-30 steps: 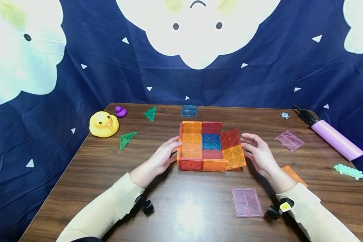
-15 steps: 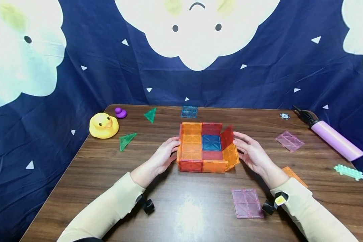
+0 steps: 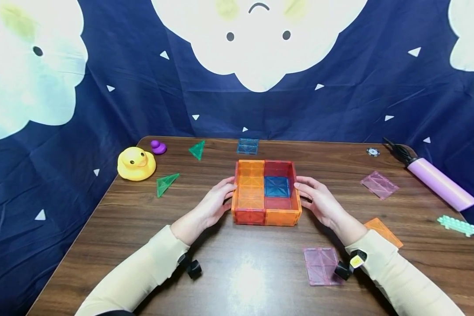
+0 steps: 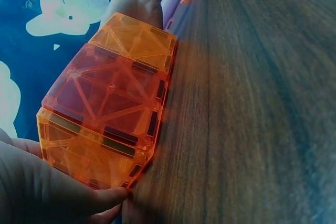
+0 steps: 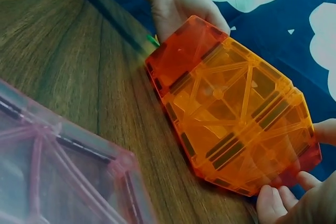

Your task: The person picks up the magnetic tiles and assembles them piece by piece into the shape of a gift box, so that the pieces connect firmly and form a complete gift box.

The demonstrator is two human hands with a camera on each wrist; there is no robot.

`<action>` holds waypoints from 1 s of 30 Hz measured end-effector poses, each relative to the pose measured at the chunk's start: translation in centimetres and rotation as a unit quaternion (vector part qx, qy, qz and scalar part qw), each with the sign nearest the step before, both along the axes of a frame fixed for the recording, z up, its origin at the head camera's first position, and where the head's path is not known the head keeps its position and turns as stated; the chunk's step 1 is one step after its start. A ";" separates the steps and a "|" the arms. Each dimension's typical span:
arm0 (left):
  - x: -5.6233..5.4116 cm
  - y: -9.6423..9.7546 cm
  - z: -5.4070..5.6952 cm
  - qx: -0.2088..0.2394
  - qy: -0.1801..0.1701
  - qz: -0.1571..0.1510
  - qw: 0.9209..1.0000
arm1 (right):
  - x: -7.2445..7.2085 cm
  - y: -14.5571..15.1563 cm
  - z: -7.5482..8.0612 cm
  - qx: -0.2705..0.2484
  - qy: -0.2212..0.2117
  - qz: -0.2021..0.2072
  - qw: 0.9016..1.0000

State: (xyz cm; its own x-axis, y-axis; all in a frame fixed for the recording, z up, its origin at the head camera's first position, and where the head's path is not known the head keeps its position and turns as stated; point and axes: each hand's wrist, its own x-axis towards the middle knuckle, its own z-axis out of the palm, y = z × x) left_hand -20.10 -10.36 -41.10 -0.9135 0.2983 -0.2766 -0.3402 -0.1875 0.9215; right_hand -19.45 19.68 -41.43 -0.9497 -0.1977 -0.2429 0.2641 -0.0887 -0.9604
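An open-topped box of see-through magnetic tiles (image 3: 267,217) stands mid-table in the head view. Its upright walls are orange and red; a blue tile (image 3: 276,187) lies in its floor among orange and red ones. My left hand (image 3: 210,206) rests its fairly straight fingers against the left wall. Against the right wall, my right hand (image 3: 323,202) presses with extended fingers. In the left wrist view the left thumb (image 4: 105,199) lies at the box's lower corner. The right wrist view has the right fingers (image 5: 270,203) at the wall, partly seen through orange tile.
Purple tiles (image 3: 321,266) and an orange tile (image 3: 384,232) lie on the right. Green triangles (image 3: 167,184), a yellow duck (image 3: 136,164) and a small purple duck (image 3: 158,147) sit at left. Behind the box lies a blue tile piece (image 3: 247,146). A lilac cylinder (image 3: 441,183) rests at far right.
The box's right wall, red and orange, has swung from leaning outward to upright, meeting the front and back walls. My right hand has moved left with it; the left hand has stayed put.
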 end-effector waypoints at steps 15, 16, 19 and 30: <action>0.3 -0.3 -0.1 -0.013 -0.002 -0.018 1.000 | -0.4 4.7 0.6 0.009 0.074 -0.007 0.997; 0.3 -0.3 -0.1 -0.014 0.000 -0.020 1.000 | -0.6 5.6 0.8 0.021 0.098 -0.021 0.995; 0.3 -0.4 -0.2 -0.014 0.005 -0.027 1.000 | -1.3 8.5 1.0 0.113 0.186 -0.069 0.974; 0.6 -0.6 -0.5 -0.009 0.024 -0.044 0.999 | -2.4 18.1 -0.1 0.508 0.222 -0.091 0.828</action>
State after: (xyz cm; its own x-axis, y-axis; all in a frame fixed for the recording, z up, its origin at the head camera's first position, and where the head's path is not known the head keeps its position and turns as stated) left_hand -19.52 -10.94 -41.55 -0.8968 0.3726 -0.2383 -0.3092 -0.1430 0.9402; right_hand -21.87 37.80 -41.49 -0.9814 0.0511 0.1852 -0.0634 0.8238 -0.5634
